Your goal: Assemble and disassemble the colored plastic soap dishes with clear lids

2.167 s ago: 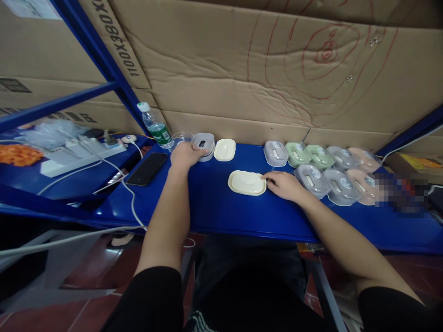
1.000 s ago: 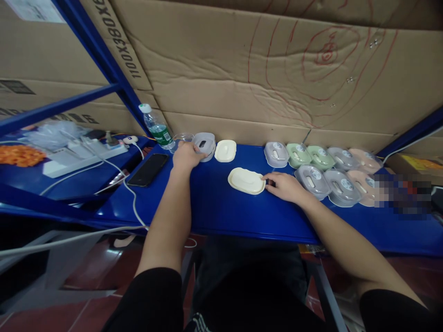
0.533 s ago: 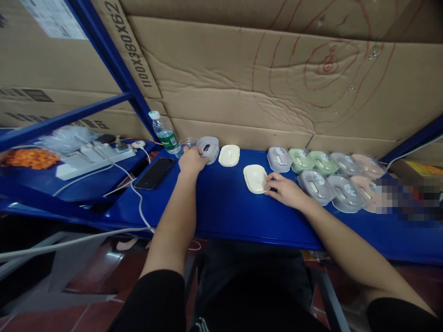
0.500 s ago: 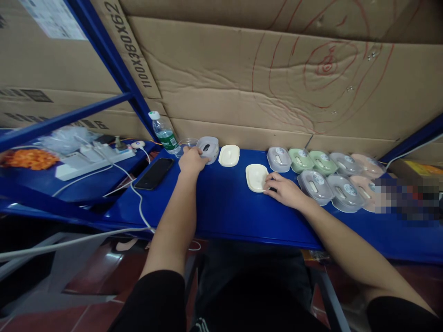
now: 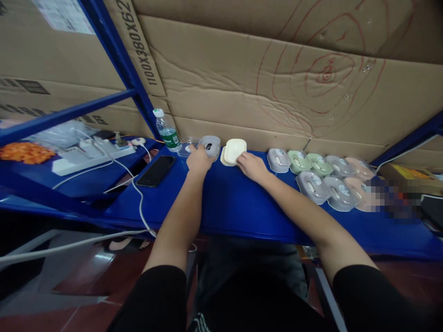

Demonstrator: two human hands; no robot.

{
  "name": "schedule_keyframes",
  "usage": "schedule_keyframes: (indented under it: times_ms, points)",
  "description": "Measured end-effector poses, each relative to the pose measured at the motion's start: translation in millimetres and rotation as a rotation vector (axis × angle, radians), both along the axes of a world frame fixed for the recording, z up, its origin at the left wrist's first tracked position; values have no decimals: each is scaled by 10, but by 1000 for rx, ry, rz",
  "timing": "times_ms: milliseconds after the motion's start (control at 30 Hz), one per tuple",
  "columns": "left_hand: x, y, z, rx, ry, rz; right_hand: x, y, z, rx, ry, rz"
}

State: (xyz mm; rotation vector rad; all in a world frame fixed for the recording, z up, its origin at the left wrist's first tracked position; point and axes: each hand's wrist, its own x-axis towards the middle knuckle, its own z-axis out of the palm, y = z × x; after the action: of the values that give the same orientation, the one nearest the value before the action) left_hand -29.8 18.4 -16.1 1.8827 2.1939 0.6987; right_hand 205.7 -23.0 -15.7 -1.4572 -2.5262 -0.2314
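Note:
My right hand (image 5: 252, 166) grips the right edge of a cream square piece (image 5: 236, 150), which overlaps a second cream piece (image 5: 225, 159) on the blue table. Beside them on the left, my left hand (image 5: 200, 160) is at the near edge of a grey container (image 5: 211, 146) with a dark oval slot. Its fingers look bent, but what they hold, if anything, is hidden. A clear lid (image 5: 188, 145) lies just behind that hand.
Two rows of grey, green and pink lidded containers (image 5: 313, 186) stand on the right. On the left are a water bottle (image 5: 168, 133), a black phone (image 5: 156, 170), a power strip (image 5: 93, 159) and white cables. Cardboard (image 5: 221, 83) rises behind the table.
My right hand has moved left and back with the cream piece, which now overlaps the other one. My left hand has shifted slightly in view and stays by the grey container.

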Motion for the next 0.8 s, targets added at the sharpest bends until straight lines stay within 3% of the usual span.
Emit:
schedule_keyframes:
  times_ms: [200,500,667,800]
  points:
    - [35,-23,3,10,-19,-15,-268,230,-163,-12,-10,-8]
    - [237,-155,89,218,-50,-119,-232,226,-333,-29,58,-18]
    - [409,-209,56,233,-25,-266,14,207,-250,10,106,10]
    - [621,-279,-36,188,-17,-549,507,50,-154,108,157,-119]
